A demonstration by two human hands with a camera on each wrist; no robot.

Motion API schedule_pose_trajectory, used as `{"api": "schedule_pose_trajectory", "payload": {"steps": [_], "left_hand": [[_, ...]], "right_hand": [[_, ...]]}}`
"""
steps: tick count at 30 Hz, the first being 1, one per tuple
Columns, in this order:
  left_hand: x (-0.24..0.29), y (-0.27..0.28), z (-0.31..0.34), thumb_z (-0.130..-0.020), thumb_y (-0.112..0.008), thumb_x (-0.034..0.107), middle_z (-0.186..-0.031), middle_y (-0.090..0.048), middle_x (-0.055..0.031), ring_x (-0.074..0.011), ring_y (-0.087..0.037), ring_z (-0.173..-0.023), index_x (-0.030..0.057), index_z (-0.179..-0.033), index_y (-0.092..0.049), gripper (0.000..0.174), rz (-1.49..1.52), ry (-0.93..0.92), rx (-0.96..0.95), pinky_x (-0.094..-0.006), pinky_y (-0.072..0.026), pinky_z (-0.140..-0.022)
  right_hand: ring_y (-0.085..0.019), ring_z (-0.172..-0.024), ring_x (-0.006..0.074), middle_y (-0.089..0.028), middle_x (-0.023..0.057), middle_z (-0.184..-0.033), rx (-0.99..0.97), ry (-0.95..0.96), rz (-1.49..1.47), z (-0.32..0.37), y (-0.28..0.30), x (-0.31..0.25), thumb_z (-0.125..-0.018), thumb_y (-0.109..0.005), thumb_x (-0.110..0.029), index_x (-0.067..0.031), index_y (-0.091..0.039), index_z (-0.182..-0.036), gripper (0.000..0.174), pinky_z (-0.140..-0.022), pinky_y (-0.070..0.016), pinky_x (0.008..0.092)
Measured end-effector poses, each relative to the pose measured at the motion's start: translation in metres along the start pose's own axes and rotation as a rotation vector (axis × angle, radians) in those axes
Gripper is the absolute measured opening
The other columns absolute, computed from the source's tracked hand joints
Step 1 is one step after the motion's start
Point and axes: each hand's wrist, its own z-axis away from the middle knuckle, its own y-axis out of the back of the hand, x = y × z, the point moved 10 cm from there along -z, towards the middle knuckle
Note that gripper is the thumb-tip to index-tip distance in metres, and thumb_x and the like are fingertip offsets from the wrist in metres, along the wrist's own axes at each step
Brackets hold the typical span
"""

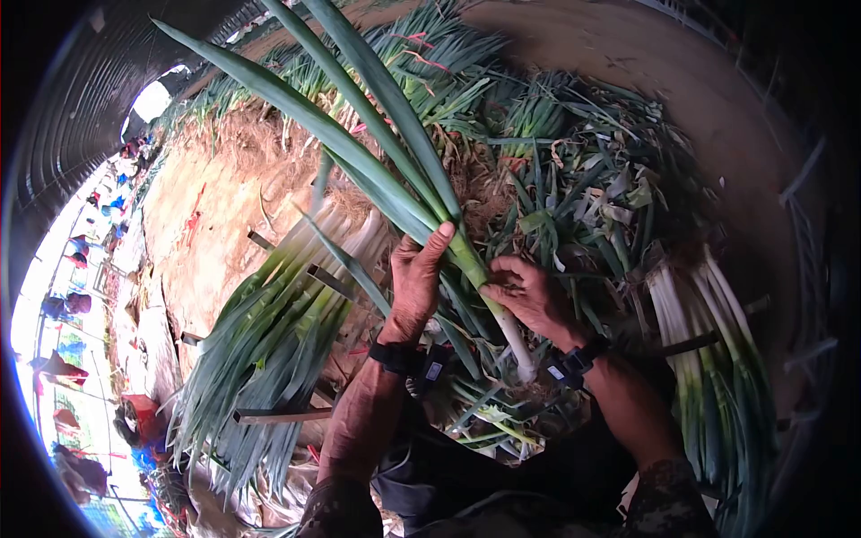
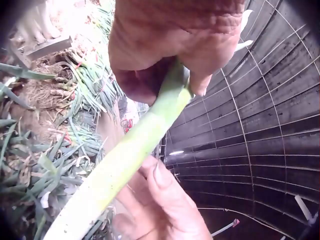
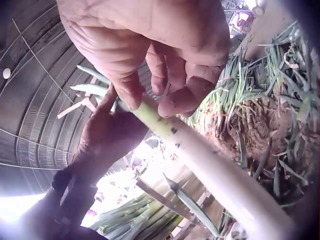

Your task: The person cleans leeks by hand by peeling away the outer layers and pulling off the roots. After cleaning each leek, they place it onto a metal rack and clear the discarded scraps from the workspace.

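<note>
A long green onion slants in front of me in the head view, its leaves up to the left and its white root end low at the right. My left hand grips it where the leaves part, thumb laid along the stalk. Lower down, my right hand pinches the stalk between thumb and curled fingers. In the right wrist view that thumb and forefinger lie at the pale green part, with dark specks of soil on the white below. The left wrist view shows the left fingers wrapped round the stalk.
Cleaned green onions lie over a rack with metal bars at the left; another bunch hangs over a bar at the right. Untrimmed onions are heaped ahead. Loose leaf scraps lie at the right.
</note>
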Motion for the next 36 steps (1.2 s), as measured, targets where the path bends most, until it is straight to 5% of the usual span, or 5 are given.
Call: {"api": "schedule_pose_trajectory", "payload": {"steps": [10,20,24,29,36], "left_hand": [[-0.005,-0.007,0.003,-0.091,-0.075,0.022,-0.093,-0.068,0.0007,-0.0074,-0.059,-0.078,0.0035,-0.108,-0.068,0.026,0.018,0.013,0.012,-0.025,-0.0481,-0.071],[0.007,0.019,-0.003,-0.092,-0.074,0.025,-0.082,-0.066,-0.0016,-0.0083,-0.056,-0.067,0.002,-0.102,-0.067,0.026,-0.094,-0.099,0.163,-0.0253,-0.0447,-0.061],[0.011,0.034,-0.008,-0.092,-0.073,0.026,-0.084,-0.066,-0.0024,-0.0095,-0.059,-0.07,0.0015,-0.104,-0.066,0.029,-0.102,-0.094,0.159,-0.0258,-0.0464,-0.063],[0.014,0.013,-0.001,-0.091,-0.074,0.025,-0.089,-0.068,-0.0025,-0.0089,-0.061,-0.074,0.0026,-0.109,-0.064,0.031,-0.1,-0.112,0.056,-0.0259,-0.0487,-0.065],[0.0,-0.015,0.018,-0.09,-0.076,0.019,-0.084,-0.067,0.001,-0.0064,-0.058,-0.071,0.0028,-0.104,-0.067,0.023,-0.101,-0.083,-0.031,-0.0244,-0.0474,-0.063]], "right_hand": [[-0.059,-0.075,0.0074,-0.06,0.0002,-0.085,0.003,-0.052,-0.239,0.003,0.001,0.005,-0.085,-0.078,-0.007,-0.0001,-0.059,-0.1,0.025,-0.061,-0.0511,0.0234],[-0.065,-0.08,0.0273,-0.064,0.0091,-0.089,-0.026,0.658,0.652,0.04,-0.031,-0.058,-0.076,-0.08,-0.019,-0.0079,-0.064,-0.082,0.02,-0.07,-0.0525,0.0387],[-0.067,-0.077,0.023,-0.068,0.0094,-0.09,-0.433,0.11,0.46,0.055,-0.047,0.015,-0.08,-0.081,-0.025,-0.006,-0.07,-0.098,0.029,-0.07,-0.0536,0.034],[-0.064,-0.088,0.0123,-0.068,0.0047,-0.097,0.09,0.108,0.145,0.025,-0.006,-0.017,-0.086,-0.077,-0.02,-0.0018,-0.064,-0.11,0.032,-0.074,-0.0542,0.0254],[-0.067,-0.075,0.0161,-0.066,0.0064,-0.086,0.085,-0.326,-0.031,0.015,-0.016,0.011,-0.083,-0.073,-0.029,-0.0003,-0.064,-0.102,0.035,-0.057,-0.0576,0.0289]]}}
